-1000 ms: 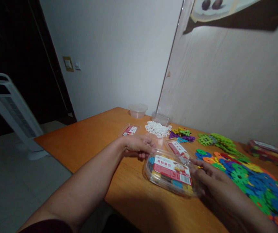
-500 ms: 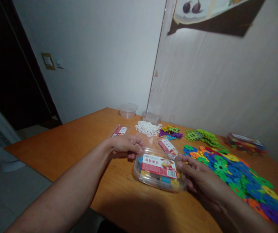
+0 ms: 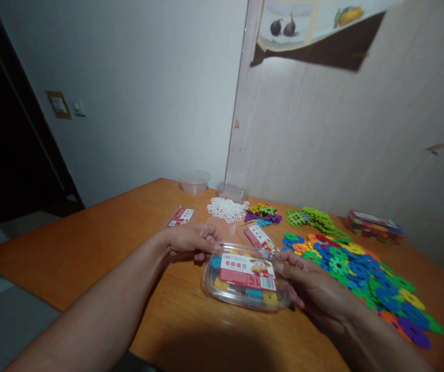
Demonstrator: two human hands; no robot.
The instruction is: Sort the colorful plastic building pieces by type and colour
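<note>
Between my two hands is a clear plastic container [image 3: 232, 299] with its lid on, a red and white label on top and blue and yellow pieces inside. My left hand [image 3: 193, 242] pinches the lid's far left corner between thumb and fingers. On the other side, my right hand [image 3: 303, 276] grips the container's right edge, thumb on top and fingers along the side. Just behind it lies a loose clear lid [image 3: 258, 236] with a similar label. Another labelled lid [image 3: 181, 216] rests beyond my left wrist.
Colourful notched discs [image 3: 373, 279] are heaped on the right of the wooden table [image 3: 101, 232]. White lattice pieces [image 3: 227, 209], purple and yellow pieces [image 3: 263, 213] and green grid pieces [image 3: 315, 219] lie farther back. A round tub [image 3: 194, 182], an open clear box [image 3: 233, 192] and a filled box [image 3: 375, 226] stand near the wall.
The view has shifted slightly to the right, so everything appears farther left. Both hands still hold the container, with little change in grip.
</note>
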